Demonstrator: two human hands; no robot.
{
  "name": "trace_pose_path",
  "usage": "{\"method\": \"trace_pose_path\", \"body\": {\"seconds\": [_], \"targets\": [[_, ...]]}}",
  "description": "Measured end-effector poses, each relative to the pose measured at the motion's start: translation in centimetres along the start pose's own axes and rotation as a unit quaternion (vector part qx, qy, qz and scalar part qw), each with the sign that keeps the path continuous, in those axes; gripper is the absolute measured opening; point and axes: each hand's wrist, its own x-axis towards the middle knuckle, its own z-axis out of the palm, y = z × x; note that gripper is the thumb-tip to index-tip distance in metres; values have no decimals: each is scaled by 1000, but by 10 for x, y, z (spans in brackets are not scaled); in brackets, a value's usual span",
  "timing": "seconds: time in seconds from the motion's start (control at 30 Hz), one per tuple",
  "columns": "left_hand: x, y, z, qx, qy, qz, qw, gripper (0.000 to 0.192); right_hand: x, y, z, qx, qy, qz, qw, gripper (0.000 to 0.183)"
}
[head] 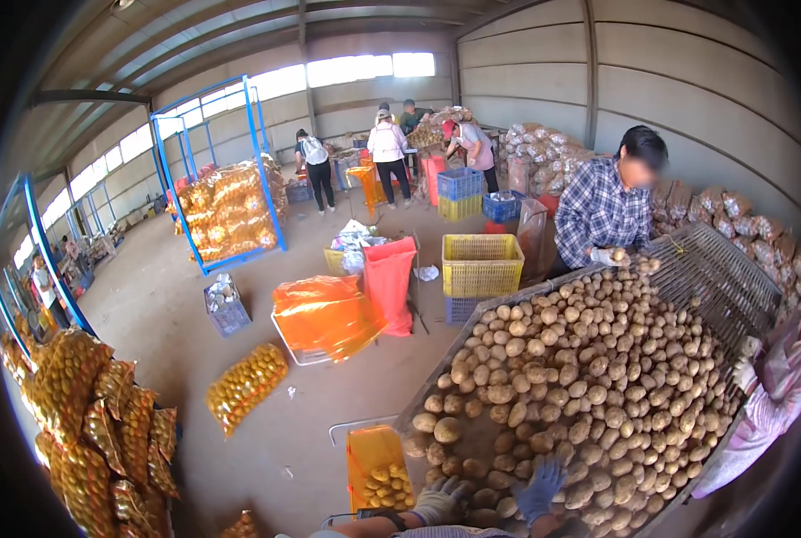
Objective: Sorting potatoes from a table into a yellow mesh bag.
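Many potatoes (595,363) lie loose on a large sorting table with a slatted metal rack (717,269) at its far right end. My left hand (441,499), in a pale work glove, rests with fingers spread at the near left edge of the potatoes. To its right, my right hand (542,485), in a blue-grey glove, lies palm down on the potatoes, fingers apart. Neither hand is closed around a potato. Left of my left hand, an orange mesh bag (371,457) hangs from a metal frame, with several potatoes inside.
A co-worker in a checked shirt (602,208) handles potatoes across the table; another person's gloved hand (745,366) is at the right edge. Filled mesh sacks (71,397) are piled at left, and one sack (247,387) lies on the floor. A yellow crate (482,265) stands beyond the table.
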Motion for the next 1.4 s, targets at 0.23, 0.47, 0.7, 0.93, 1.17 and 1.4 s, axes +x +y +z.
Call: {"method": "trace_pose_path", "body": {"seconds": [0.23, 0.47, 0.7, 0.93, 1.17, 1.4], "targets": [[2, -32, 40, 70, -22, 5, 997, 81, -49, -36, -4, 60, -137, 1, 989, 86], [5, -34, 30, 48, -62, 6, 997, 84, -69, -19, 4, 78, -166, -27, 983, 81], [-2, -30, 10, 22, -41, 38, 998, 85, -72, -53, -40, 130, -241, 41, 961, 76], [-7, -13, 12, 31, -20, 9, 999, 79, -109, -10, 34, 23, -179, -118, 976, 78], [-5, -2, 16, 74, -43, -13, 996, 80, -111, -9, 27, 15, -209, -145, 967, 79], [-6, -44, 48, -2, 38, -19, 999, 73, -90, -9, 38, 152, -182, -150, 960, 82]]}}
